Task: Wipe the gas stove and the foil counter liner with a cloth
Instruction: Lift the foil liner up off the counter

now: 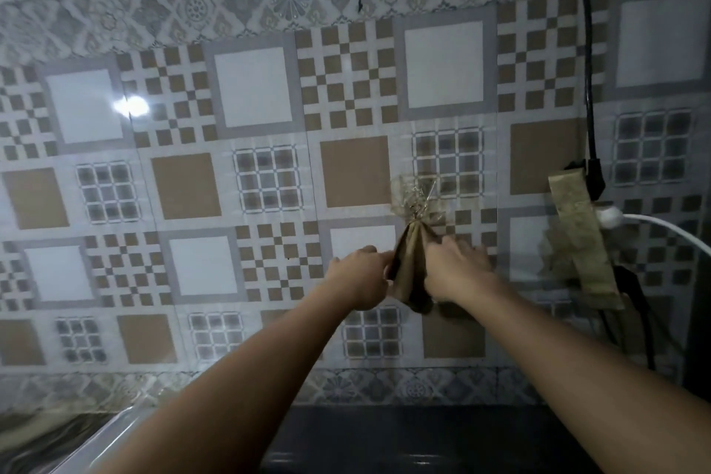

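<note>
Lower left of frame: pale counter edge runs diagonally, marbled surface beside it. Patterned tile wall fills most of the view. Centre, slightly right: left hand pinches the left edge of a brown cloth, fingers curled on it. The cloth hangs bunched from a point on the wall, crinkled clear plastic above its top. Right hand grips the cloth's right side; blurry, so finger detail is unclear. Hands close together, cloth between them. Right: taped-over socket strip on the wall, white plug in it, black cable running up. Bottom centre: dark glossy surface, probably the stove.
</note>
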Available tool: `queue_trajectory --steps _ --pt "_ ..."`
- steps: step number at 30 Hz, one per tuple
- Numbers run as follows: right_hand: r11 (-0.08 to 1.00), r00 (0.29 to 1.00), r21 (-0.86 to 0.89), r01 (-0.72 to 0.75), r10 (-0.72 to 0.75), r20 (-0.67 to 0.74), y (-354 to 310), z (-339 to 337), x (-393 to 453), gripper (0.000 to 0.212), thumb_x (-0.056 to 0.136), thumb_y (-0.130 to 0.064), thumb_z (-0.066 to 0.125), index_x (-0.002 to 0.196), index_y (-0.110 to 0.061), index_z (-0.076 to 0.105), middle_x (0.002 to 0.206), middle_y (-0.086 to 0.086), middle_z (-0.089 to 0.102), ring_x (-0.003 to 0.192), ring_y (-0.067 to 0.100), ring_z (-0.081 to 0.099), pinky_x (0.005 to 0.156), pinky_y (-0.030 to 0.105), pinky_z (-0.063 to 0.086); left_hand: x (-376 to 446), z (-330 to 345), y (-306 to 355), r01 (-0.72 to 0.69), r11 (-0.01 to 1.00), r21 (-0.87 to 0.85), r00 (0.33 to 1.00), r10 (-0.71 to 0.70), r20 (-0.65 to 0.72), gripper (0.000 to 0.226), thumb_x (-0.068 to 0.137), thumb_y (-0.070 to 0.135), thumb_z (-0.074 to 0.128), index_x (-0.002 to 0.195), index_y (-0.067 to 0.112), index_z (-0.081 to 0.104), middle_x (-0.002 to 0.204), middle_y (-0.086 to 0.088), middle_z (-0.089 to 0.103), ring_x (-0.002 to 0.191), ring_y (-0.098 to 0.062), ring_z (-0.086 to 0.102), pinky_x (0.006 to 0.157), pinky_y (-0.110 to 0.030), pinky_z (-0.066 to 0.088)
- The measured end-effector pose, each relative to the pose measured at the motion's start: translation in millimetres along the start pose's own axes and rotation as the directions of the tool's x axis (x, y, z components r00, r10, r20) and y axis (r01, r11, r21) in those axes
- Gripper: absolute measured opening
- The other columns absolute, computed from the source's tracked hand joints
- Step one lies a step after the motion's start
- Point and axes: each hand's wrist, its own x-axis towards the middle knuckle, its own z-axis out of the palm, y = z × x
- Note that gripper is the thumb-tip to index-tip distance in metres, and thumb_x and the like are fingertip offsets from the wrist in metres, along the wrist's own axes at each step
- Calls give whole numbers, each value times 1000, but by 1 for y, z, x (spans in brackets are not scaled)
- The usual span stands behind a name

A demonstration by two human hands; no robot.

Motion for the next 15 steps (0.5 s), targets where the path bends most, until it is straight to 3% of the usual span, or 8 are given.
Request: queue_trajectory --steps 4,8,12,15 --pt "983 976 -43 180 -184 -115 -26 -25 -33 26 85 -18 53 109 -14 61 117 9 56 105 28 54 91 41 43 -65 -19 -21 35 999 5 999 -35 -37 42 98 28 50 139 22 48 140 -3 50 126 -23 49 104 -43 42" --pt "925 928 102 367 -371 28 -71 -37 -73 12 88 -15 50 97 -14 59 102 6 59 82 22 61 65 33 51 -156 -40 -49 153 984 -92 987 -156 -33 35 97 30 53 130 21 58 137 -2 57 119 -19 57 101 -35 44" --pt "821 795 115 560 -571 206 -125 -40 -120 28 89 -20 52 115 -13 62 115 8 62 97 25 62 85 41 54 -251 -50 -81 277 942 -188 958 -287 -26 28 94 29 58 120 22 67 123 -1 67 106 -16 64 94 -28 46" --pt "709 666 93 699 -693 275 -171 -42 -157 39 92 -28 52 129 -18 54 128 5 57 111 25 55 90 36 48 -319 -48 -116 390 882 -264 912 -410 -21 27 92 27 62 116 17 69 115 -4 70 103 -15 65 91 -26 47"
